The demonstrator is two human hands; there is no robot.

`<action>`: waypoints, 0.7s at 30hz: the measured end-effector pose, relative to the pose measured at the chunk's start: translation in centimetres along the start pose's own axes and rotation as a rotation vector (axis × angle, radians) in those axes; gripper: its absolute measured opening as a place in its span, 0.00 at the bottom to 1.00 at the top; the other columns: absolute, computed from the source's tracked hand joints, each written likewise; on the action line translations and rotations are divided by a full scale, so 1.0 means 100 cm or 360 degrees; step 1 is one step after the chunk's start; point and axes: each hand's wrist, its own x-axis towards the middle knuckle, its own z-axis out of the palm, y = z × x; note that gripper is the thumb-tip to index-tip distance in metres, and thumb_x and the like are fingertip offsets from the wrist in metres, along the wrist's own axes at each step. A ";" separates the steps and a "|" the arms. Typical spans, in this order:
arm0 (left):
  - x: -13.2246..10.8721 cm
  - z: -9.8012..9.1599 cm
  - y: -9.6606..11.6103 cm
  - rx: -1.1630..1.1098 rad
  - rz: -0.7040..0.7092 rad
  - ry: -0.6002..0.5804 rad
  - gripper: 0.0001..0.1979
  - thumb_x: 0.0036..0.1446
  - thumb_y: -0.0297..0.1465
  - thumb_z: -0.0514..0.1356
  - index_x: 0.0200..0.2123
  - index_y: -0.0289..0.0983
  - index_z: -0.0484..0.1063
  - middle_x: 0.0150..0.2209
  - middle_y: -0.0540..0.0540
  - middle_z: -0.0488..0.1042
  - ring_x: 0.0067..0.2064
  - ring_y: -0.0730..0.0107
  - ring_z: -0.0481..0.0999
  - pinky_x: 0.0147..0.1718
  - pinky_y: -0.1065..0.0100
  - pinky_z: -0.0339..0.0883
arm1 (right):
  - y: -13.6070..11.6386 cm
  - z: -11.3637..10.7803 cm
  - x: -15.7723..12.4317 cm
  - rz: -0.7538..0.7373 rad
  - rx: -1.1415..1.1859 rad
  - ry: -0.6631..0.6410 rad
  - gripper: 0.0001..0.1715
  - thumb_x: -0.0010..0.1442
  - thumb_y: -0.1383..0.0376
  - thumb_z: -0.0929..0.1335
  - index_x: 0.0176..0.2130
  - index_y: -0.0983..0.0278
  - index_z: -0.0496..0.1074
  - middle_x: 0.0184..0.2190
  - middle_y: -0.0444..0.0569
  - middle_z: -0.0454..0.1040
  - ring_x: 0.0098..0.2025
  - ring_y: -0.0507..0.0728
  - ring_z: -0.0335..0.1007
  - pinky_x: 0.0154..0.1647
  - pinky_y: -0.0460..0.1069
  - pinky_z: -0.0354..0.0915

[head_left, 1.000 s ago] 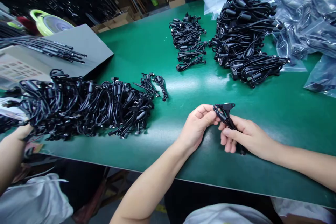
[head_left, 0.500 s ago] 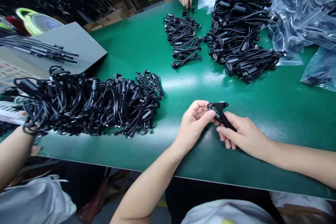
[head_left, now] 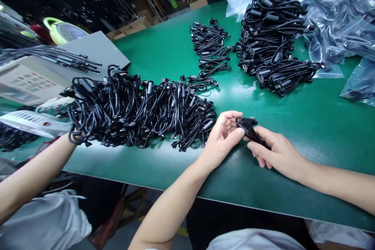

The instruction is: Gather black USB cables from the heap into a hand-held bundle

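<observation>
Over the green table [head_left: 307, 125], both my hands hold one small coiled black cable [head_left: 247, 125]. My left hand [head_left: 223, 137] pinches its looped end with thumb and fingers. My right hand [head_left: 277, 151] grips the other end, fingers curled around it. A long heap of black cable bundles [head_left: 140, 109] lies just left of my left hand, its right end almost touching my fingers.
A co-worker's arm [head_left: 35, 175] at the left reaches into the long heap. Farther back lie a small cable pile [head_left: 209, 47] and a tall cable pile [head_left: 271, 35]. Clear bags of cables [head_left: 340, 15] fill the right. A grey box [head_left: 96, 49] stands at the left.
The co-worker has pushed the long heap of cables to the right, up to my left hand. Another person's hand seen at the far small pile half a second ago is gone.
</observation>
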 end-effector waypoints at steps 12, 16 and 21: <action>-0.001 -0.002 -0.002 0.0403 0.0295 0.0025 0.18 0.53 0.32 0.70 0.45 0.39 0.70 0.44 0.48 0.72 0.46 0.70 0.73 0.50 0.69 0.66 | 0.001 0.002 -0.003 -0.0054 -0.0272 0.0084 0.07 0.67 0.59 0.66 0.36 0.59 0.66 0.22 0.38 0.69 0.20 0.51 0.68 0.26 0.47 0.61; 0.002 -0.005 -0.003 0.0242 0.0344 -0.0093 0.10 0.60 0.31 0.65 0.45 0.38 0.73 0.49 0.44 0.72 0.52 0.67 0.74 0.54 0.66 0.67 | -0.001 0.001 -0.003 -0.0020 -0.0111 0.0107 0.06 0.66 0.60 0.66 0.40 0.60 0.67 0.23 0.37 0.67 0.20 0.50 0.67 0.24 0.46 0.61; 0.005 -0.008 -0.004 -0.0064 0.0249 -0.0220 0.12 0.62 0.27 0.62 0.49 0.41 0.73 0.57 0.45 0.72 0.60 0.64 0.73 0.62 0.60 0.63 | 0.000 -0.001 -0.003 -0.0005 0.0180 0.0097 0.10 0.69 0.56 0.64 0.41 0.60 0.66 0.22 0.38 0.66 0.20 0.50 0.65 0.21 0.45 0.61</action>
